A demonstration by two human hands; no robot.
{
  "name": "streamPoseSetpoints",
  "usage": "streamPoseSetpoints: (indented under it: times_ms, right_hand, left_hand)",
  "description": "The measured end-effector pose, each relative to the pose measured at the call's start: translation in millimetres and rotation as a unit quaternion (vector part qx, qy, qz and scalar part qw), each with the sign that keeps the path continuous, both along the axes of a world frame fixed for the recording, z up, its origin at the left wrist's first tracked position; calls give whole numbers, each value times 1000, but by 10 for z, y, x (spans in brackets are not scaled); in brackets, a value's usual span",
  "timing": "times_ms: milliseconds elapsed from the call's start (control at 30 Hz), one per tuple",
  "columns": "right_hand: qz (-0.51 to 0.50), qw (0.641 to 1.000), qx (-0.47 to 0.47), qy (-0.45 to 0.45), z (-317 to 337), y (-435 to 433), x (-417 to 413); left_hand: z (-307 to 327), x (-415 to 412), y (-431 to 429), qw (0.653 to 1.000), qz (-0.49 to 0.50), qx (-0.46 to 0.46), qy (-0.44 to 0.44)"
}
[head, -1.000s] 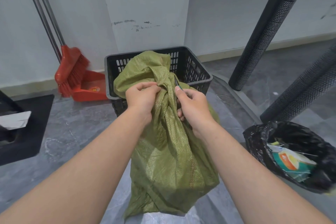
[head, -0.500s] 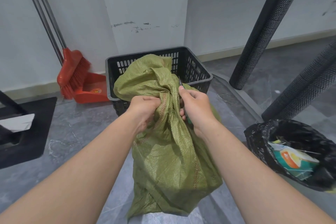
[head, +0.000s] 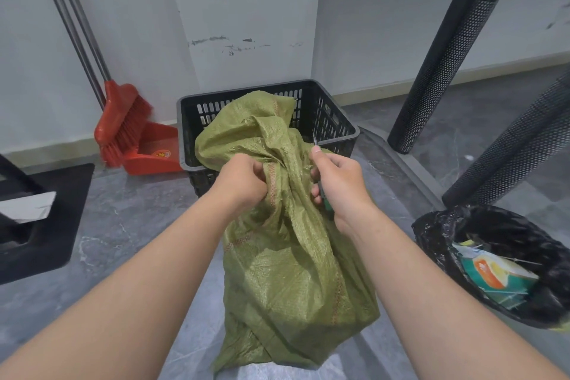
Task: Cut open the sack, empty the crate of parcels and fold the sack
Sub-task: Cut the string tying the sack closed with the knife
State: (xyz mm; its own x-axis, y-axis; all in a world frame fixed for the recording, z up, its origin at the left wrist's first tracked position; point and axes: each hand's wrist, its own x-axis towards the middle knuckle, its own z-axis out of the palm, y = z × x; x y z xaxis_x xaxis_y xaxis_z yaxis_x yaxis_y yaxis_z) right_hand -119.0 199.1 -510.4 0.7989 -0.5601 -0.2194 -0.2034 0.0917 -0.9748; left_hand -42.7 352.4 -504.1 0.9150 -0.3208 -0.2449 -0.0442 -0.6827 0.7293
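A green woven sack (head: 287, 256) stands on the grey floor in front of me, its gathered neck flopping back over a black slatted crate (head: 336, 120). My left hand (head: 243, 182) grips the bunched neck from the left. My right hand (head: 339, 182) is curled round a green-handled cutter (head: 320, 194), whose thin blade tip pokes up above my thumb beside the neck. The crate's inside is mostly hidden by the sack, so no parcels show.
A red broom (head: 121, 120) and red dustpan (head: 154, 151) lean at the wall left of the crate. A black-lined bin (head: 499, 262) with rubbish sits at the right. Two black mesh posts (head: 438, 71) slant at the right. A black mat (head: 46, 219) lies at the left.
Both hands have slid lower down the sack's neck, toward me. More of the loose sack top now stands free above them, against the crate.
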Motion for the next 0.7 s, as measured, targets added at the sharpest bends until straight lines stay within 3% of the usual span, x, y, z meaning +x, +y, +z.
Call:
streamPoseSetpoints:
  times_ms: [233, 400, 467, 600, 700]
  right_hand:
    - [-5, 1000, 13, 6, 1, -1, 14]
    - [3, 1000, 10, 9, 28, 30, 18]
    - [10, 1000, 3, 3, 33, 48, 6]
    - [19, 994, -82, -69, 69, 165, -13]
    - [27, 988, -124, -84, 110, 246, -14]
  left_hand:
    - [450, 217, 318, 986, 2, 168, 2]
    - [641, 177, 394, 952, -33, 277, -129]
    - [619, 211, 445, 963, -60, 227, -133]
    - [609, 93, 421, 994, -98, -54, -12]
    - [512, 13, 288, 990, -95, -102, 32]
